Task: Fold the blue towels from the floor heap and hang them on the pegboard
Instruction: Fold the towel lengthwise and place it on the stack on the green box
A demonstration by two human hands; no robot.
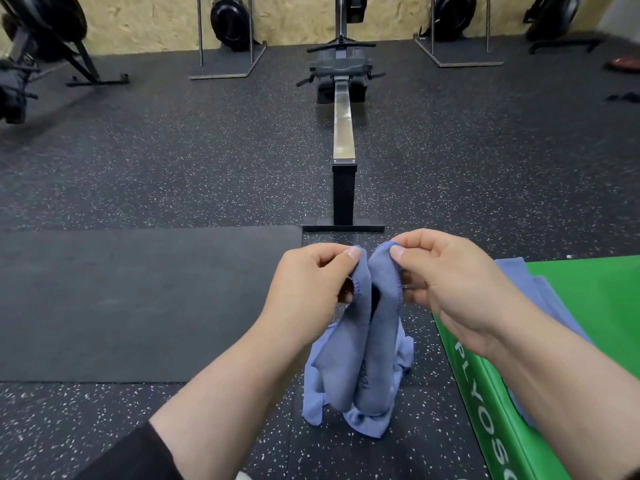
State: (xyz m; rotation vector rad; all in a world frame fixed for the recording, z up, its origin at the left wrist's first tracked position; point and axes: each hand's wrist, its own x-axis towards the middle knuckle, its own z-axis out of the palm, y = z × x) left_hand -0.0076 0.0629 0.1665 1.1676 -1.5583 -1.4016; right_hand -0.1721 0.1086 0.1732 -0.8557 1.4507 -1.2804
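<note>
a blue towel (363, 341) is held up in front of the person, above the speckled black rubber floor (173, 150). its top hem is pinched by the left hand (311, 282) between thumb and curled fingers, and the adjoining stretch of the same hem is pinched in the same way by the right hand (446, 278). the two hands are brought close together, nearly touching, so that the towel is doubled and hangs as two narrow lobes side by side. its lower end is draped down to a small crumpled heap of blue towels (360, 414) on the floor; whether the held towel touches the heap cannot be told, since the cloths merge in colour.

just to the right a green plyo box (588, 306) is seen, with white lettering along its near edge, and another blue towel (540, 292) is laid over its top left corner, partly hidden by the right forearm. to the left of the hands a plain black mat (138, 299) is laid on the floor. straight ahead a rowing machine (343, 133) is stood with its rail pointing toward the person and its rear foot just beyond the hands. further rowing machines are stored upright along the chipboard wall (294, 19) at the back.
</note>
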